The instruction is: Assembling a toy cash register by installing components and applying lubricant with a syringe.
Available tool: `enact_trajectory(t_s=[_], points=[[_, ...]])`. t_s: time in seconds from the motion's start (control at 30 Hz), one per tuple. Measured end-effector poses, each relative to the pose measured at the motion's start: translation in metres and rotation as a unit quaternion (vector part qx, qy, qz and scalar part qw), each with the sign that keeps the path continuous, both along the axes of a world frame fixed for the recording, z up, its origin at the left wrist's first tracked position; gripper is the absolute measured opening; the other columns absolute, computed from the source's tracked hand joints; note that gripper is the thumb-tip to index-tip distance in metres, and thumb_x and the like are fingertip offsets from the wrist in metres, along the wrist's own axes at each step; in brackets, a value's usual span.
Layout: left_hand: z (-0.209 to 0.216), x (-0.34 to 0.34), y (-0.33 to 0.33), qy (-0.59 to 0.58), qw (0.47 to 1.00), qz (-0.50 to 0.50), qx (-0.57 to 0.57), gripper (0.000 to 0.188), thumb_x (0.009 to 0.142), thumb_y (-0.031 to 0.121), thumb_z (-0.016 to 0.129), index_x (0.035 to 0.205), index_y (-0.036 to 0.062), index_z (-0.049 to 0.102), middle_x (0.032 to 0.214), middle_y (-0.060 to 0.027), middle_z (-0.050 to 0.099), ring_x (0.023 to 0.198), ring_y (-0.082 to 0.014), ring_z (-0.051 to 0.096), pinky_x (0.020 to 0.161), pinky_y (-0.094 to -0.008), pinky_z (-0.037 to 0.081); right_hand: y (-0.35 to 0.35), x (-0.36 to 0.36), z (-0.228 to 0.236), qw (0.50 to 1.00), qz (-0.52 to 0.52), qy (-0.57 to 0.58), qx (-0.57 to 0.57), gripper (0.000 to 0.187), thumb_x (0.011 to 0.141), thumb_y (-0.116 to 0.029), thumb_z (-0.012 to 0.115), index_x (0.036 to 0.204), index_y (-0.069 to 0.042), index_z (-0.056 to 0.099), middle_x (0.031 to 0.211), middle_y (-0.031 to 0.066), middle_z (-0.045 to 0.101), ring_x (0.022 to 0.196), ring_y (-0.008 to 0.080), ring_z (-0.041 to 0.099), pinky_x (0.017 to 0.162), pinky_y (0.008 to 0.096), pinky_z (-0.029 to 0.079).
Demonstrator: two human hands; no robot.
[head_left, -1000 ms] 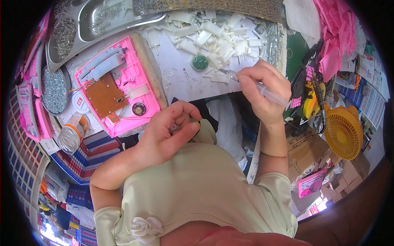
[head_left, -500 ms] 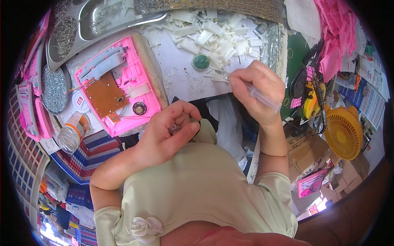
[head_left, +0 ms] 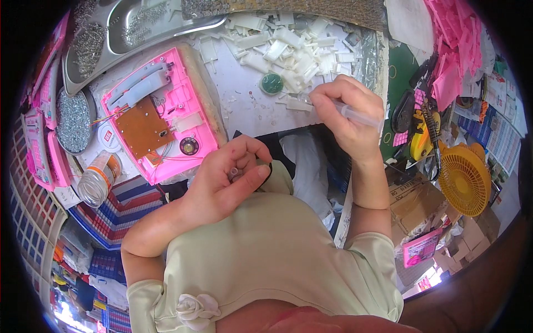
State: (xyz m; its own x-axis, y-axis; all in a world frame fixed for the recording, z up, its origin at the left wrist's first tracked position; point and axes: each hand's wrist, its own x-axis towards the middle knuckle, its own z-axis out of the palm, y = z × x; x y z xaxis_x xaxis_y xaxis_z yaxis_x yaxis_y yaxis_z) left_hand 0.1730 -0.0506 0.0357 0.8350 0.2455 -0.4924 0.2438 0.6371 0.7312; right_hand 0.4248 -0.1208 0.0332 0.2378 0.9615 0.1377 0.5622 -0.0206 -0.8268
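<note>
- Syringe (head_left: 362, 117): smooth clear barrel, held over the white table (head_left: 239, 114); tip directed toward the green disc (head_left: 271, 84) and the nearest white parts (head_left: 291, 53); contact with either cannot be confirmed.
- Right hand (head_left: 351, 133): thumb and fingers pinch the barrel.
- Left hand (head_left: 217, 178): fingers curled around a small clear piece (head_left: 234, 173), near the pink case (head_left: 180, 91); firmness cannot be told.
- Handling, as judged: light pinch, steady wrist and shallow tilt advisable; tip best kept in sight, away from loose parts.
- White parts: hard-looking moulded plastic, flat plates with thin prongs, heaped.
- Green disc: round, paler rim.
- Pink case: ribbed plastic shell bearing a flat brown board (head_left: 139, 130).
- Steel tray (head_left: 208, 25): shiny, rounded compartments.
</note>
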Motion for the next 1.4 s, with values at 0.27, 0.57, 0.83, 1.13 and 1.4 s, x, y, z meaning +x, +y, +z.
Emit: enact_trajectory(t_s=[0.27, 0.57, 0.83, 1.13, 1.4], points=[[0.0, 0.0, 0.003, 0.0, 1.0, -0.011, -0.004, 0.014, 0.099, 0.01, 0.06, 0.111, 0.0025, 0.055, 0.069, 0.0058, 0.045, 0.064, -0.0022, 0.04, 0.058, -0.0221, 0.032, 0.002, 0.002, 0.007, 0.998, -0.004, -0.059, 0.005, 0.009, 0.078, -0.002, 0.077, 0.083, -0.003, 0.07, 0.071, 0.008, 0.064, 0.061, 0.021, 0.059, 0.055, 0.0309, 0.045], [0.002, 0.003, 0.003, 0.003, 1.0, -0.005, 0.0, 0.016, 0.099, 0.013, 0.06, 0.111, 0.0027, 0.055, 0.069, 0.0064, 0.045, 0.063, -0.0021, 0.04, 0.059, -0.0215, 0.033, -0.002, -0.003, 0.008, 0.996, 0.019, -0.072, 0.041, 0.014, 0.075, 0.0, 0.078, 0.084, -0.004, 0.069, 0.07, 0.0072, 0.061, 0.059, 0.0221, 0.057, 0.054, 0.0312, 0.044], [0.001, 0.002, 0.004, 0.001, 1.0, -0.015, 0.01, 0.015, 0.099, 0.01, 0.059, 0.111, 0.0027, 0.054, 0.069, 0.006, 0.045, 0.064, -0.0022, 0.041, 0.058, -0.0219, 0.032, -0.004, -0.003, 0.001, 0.999, 0.023, -0.031, 0.024, 0.015, 0.074, 0.001, 0.078, 0.084, -0.004, 0.068, 0.069, 0.007, 0.06, 0.058, 0.0226, 0.056, 0.053, 0.0316, 0.044], [0.001, 0.003, 0.003, -0.002, 1.0, -0.012, 0.015, 0.014, 0.099, 0.009, 0.059, 0.111, 0.0022, 0.054, 0.069, 0.0059, 0.046, 0.064, -0.0024, 0.041, 0.059, -0.0218, 0.033, -0.002, -0.008, 0.0, 0.998, 0.023, -0.051, 0.041, 0.013, 0.077, 0.001, 0.077, 0.086, -0.004, 0.069, 0.07, 0.0075, 0.062, 0.059, 0.0207, 0.057, 0.053, 0.0305, 0.044], [-0.002, 0.001, -0.001, -0.004, 1.0, -0.003, 0.007, 0.014, 0.1, 0.01, 0.059, 0.111, 0.0024, 0.054, 0.07, 0.0058, 0.046, 0.064, -0.002, 0.041, 0.058, -0.0216, 0.032, -0.005, -0.001, 0.003, 0.998, 0.002, -0.055, 0.04, 0.014, 0.076, 0.001, 0.078, 0.086, -0.004, 0.068, 0.069, 0.0066, 0.061, 0.058, 0.0205, 0.057, 0.053, 0.0304, 0.044]])
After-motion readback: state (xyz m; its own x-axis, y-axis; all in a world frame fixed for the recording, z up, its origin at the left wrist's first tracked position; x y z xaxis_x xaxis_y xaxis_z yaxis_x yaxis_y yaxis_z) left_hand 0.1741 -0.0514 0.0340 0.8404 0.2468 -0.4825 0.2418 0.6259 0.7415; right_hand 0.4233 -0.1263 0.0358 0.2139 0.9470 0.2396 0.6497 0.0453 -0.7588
